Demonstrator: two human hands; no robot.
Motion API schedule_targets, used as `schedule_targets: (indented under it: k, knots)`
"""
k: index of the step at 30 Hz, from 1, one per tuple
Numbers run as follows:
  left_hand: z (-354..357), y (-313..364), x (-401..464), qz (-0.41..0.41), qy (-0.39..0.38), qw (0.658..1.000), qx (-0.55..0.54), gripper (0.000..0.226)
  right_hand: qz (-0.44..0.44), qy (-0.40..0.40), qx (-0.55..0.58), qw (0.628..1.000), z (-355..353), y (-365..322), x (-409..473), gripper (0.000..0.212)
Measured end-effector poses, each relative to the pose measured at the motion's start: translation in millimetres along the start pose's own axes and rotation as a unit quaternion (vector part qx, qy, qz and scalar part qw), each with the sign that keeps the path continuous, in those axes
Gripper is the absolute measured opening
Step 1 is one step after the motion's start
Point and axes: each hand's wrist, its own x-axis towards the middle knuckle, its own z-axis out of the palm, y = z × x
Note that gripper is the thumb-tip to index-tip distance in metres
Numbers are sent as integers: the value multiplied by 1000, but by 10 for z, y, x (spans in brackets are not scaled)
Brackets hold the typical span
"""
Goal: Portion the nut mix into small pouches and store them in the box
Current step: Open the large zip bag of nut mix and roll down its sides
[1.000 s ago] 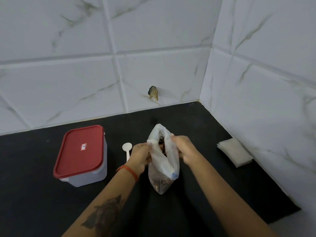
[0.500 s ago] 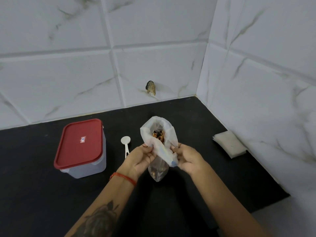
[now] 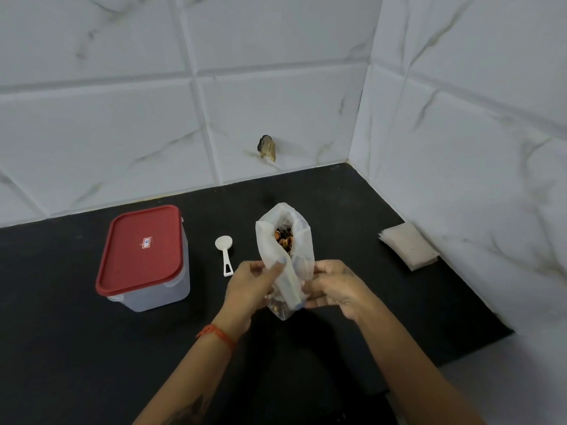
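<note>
A clear plastic bag of nut mix (image 3: 287, 259) stands upright on the black counter (image 3: 61, 348), its mouth wide open with brown nuts showing inside. My left hand (image 3: 250, 286) pinches the bag's folded-down rim on the left side, thumb on the plastic. My right hand (image 3: 333, 288) grips the rim on the right. A white plastic scoop (image 3: 224, 253) lies just left of the bag. The translucent box with a red lid (image 3: 142, 256) sits shut farther left. A stack of small flat pouches (image 3: 409, 245) lies at the right by the wall.
White marble-look tiled walls meet in a corner behind and to the right. A small dark hole or chip (image 3: 267, 148) marks the back wall. The counter's front right edge drops off near the lower right.
Both hands slid down the bag's sides, rolling the rim lower. The mouth has spread wider and the nuts inside show more.
</note>
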Motion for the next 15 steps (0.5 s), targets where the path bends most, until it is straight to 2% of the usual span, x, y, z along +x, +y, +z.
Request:
schedule_targets:
  k: [3,6,10,12,15]
  knots:
    - [-3,9,-84,-6,-100,995,14,24,-6,31,46,998,47,8,-7,23]
    - [-17,-24,-28,8,-99,993,-61,19,24,29,164,986,17,34,42,28]
    - [-42,-114,61,-38,-112,962,-247,29,83,6,380,921,-7,145,117,39]
    - [-15,-151,67,-44,-98,953,-282,31,96,12,403,910,18,195,124,36]
    - [54,-179,59,-34,-66,966,-247,32,114,31,334,935,52,166,95,33]
